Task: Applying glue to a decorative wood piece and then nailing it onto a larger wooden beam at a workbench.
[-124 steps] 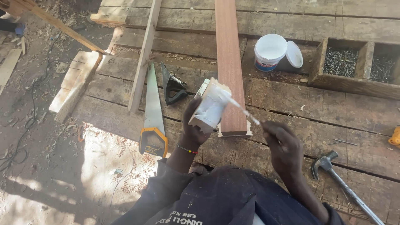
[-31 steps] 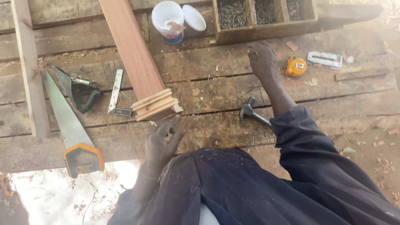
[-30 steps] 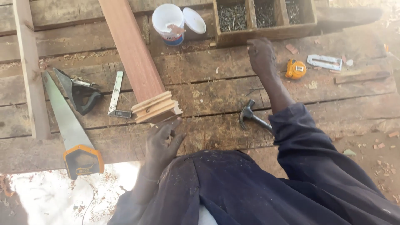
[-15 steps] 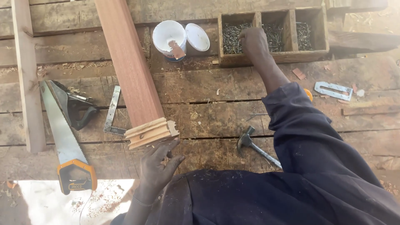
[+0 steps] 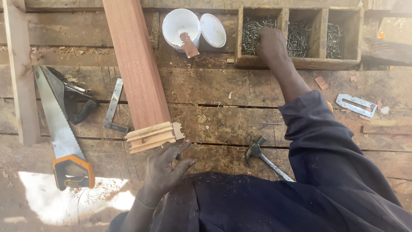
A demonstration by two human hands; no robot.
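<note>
On the rough wooden desk (image 5: 223,120), a long reddish board (image 5: 135,64) lies pointing away from the person, and at its near end some short pale wood strips (image 5: 151,136) are fixed across it. Just below this end, the left hand (image 5: 165,169) rests flat on the desk with the fingers spread apart; the fingertips come close to the strips, and this hand holds nothing. Far from it, the right hand (image 5: 269,43) reaches into the wooden box (image 5: 300,63) at the back of the desk. This box has three compartments full of nails (image 5: 298,38), and the hand is at the wall between the left and the middle compartment. Its fingers are bent down among the nails, so I cannot tell if the grip is closed on any of them. Near the right elbow, a hammer (image 5: 264,157) lies on the desk, touched by no hand. Left of the board there are a small metal square (image 5: 113,105), a dark hand tool (image 5: 71,96) and a hand saw (image 5: 62,137) with an orange and black handle. Behind the board stands a white tub (image 5: 180,25) with a flat stick in it, and its white lid (image 5: 213,30) leans just beside it. At the right edge of the desk lies a flat metal piece (image 5: 356,104).
</note>
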